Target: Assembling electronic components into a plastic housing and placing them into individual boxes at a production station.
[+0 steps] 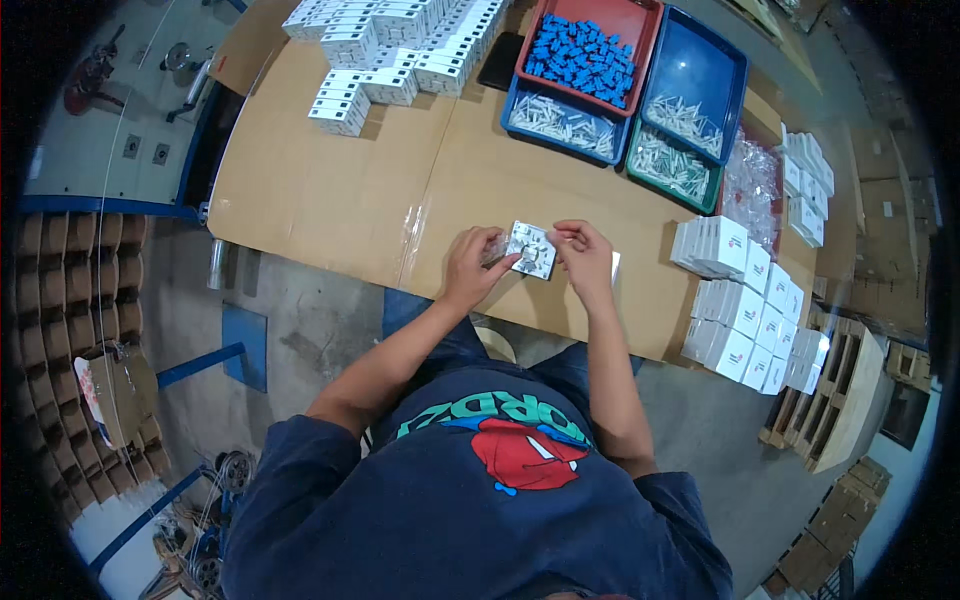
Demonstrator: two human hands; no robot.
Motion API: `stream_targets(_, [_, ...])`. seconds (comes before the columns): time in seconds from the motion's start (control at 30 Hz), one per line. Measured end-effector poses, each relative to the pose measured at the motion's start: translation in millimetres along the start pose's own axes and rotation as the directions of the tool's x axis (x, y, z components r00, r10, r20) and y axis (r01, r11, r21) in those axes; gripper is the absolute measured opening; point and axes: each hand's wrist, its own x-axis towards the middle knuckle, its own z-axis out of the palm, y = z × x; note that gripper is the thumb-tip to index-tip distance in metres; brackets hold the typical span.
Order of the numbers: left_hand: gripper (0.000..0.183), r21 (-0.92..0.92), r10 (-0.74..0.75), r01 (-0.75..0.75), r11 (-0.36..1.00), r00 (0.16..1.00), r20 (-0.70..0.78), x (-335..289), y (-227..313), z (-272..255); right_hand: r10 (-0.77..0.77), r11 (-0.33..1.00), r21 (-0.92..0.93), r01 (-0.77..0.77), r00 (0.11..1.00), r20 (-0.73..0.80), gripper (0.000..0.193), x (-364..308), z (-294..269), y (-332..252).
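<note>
Near the table's front edge, my left hand (473, 265) is closed on the left side of a white square fitting (532, 250) with a raised grey mechanism in its middle. Clear plastic (497, 247) shows between those fingers and the fitting. My right hand (584, 262) is at the fitting's right edge, its thumb and fingertips drawn together in a pinch. What that pinch holds, if anything, is too small to make out. Partly hidden behind the right hand lies a white flat piece (615, 268).
White units (400, 60) stand in rows at the back left. Beyond my hands are a red tray (648, 25) of blue parts, blue trays (708, 55) and a green tray (690, 200) of pale plugs. Clear bags (752, 180) and stacked white boxes (745, 305) line the right side.
</note>
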Motion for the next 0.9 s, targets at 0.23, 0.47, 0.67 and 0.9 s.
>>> stream_targets(0.23, [0.042,-0.006,0.053,-0.053,0.999,0.999,-0.004,-3,-1,-1,-0.112,0.953,-0.276,0.124,0.992,0.060,0.014,-13,28,16])
stream_targets(0.47, [0.041,-0.044,0.038,-0.040,0.998,0.998,-0.051,-3,-5,1,-0.261,0.899,-0.305,0.316,0.943,0.207,0.018,-11,32,23])
stream_targets(0.67, [0.040,-0.036,0.007,-0.008,0.999,1.000,-0.030,-2,-3,1,-0.272,0.875,-0.411,0.257,0.962,0.023,0.018,61,-8,9])
stream_targets(0.9, [0.040,0.036,0.012,-0.011,0.999,1.000,-0.023,-3,0,1,-0.496,0.498,-0.816,0.292,0.869,0.008,0.013,168,-27,-24])
